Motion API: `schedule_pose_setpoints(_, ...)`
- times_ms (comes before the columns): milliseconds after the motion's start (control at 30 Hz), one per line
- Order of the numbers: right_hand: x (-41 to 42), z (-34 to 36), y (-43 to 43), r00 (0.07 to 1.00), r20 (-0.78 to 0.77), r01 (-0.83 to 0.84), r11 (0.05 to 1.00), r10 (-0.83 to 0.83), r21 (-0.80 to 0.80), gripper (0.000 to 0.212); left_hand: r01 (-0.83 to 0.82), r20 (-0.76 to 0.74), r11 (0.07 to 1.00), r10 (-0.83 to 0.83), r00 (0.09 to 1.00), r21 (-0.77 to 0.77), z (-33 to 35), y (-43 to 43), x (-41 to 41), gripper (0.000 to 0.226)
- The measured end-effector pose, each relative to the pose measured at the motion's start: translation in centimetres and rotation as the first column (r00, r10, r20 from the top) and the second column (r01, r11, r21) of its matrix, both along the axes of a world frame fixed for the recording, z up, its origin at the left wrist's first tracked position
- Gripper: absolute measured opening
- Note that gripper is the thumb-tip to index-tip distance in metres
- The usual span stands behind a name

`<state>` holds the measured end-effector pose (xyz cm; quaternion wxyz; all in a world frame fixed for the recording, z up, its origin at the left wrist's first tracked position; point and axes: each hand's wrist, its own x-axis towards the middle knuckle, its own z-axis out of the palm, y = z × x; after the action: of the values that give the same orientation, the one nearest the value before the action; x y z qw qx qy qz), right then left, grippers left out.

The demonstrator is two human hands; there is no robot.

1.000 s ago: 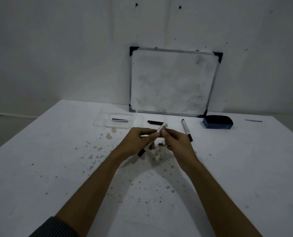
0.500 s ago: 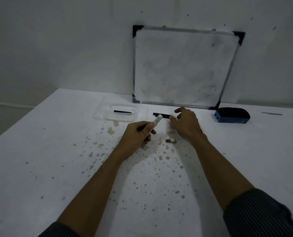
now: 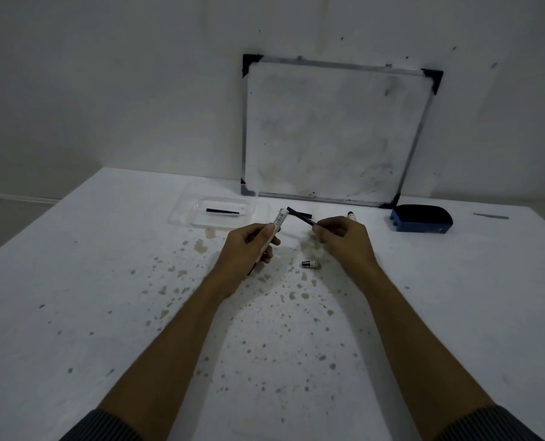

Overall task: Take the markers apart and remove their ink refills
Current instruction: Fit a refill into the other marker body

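Left hand [image 3: 249, 246] wrapped around white marker tube [image 3: 276, 227], open end tilted up. Right hand [image 3: 344, 240] fingers [image 3: 320, 230] pinched on thin black ink refill [image 3: 301, 216], just beside the tube's mouth. Small end cap [image 3: 310, 264] lying on spotted worktop [image 3: 105, 281] between the hands. Another black refill [image 3: 222, 212] inside clear tray [image 3: 182, 214].
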<state>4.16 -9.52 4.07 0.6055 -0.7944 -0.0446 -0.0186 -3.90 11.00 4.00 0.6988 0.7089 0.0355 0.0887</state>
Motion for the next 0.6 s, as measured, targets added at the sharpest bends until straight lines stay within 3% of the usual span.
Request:
schedule_pose_setpoints(133,-2.6,0.2,-1.2,0.990,-0.140,0.039,0.927,0.015,0.374,0.016,-0.006,0.006,0.999,0.005,1.000,0.041,0.2,-0.3,-0.6,0.032)
schedule_pose_setpoints(300,-4.3,-0.8,-1.9,0.962,-0.244,0.109,0.647,0.123,0.755,0.018,0.030,0.067,0.996,-0.035,0.997,0.079,-0.3,-0.9,-1.1,0.022)
schedule_pose_setpoints(400,-4.1,-0.7,-2.0,0.961,-0.237,0.097,0.626,0.144,0.773,0.019,0.050,0.071,0.994,-0.057,0.996,0.095,-0.8,-1.1,-1.3,0.026)
schedule_pose_setpoints(600,-4.3,-0.6,-1.9,0.968,-0.215,0.042,0.768,0.126,0.639,0.026,0.029,0.110,0.984,-0.048,0.993,0.174,-1.0,-1.0,-1.4,0.025)
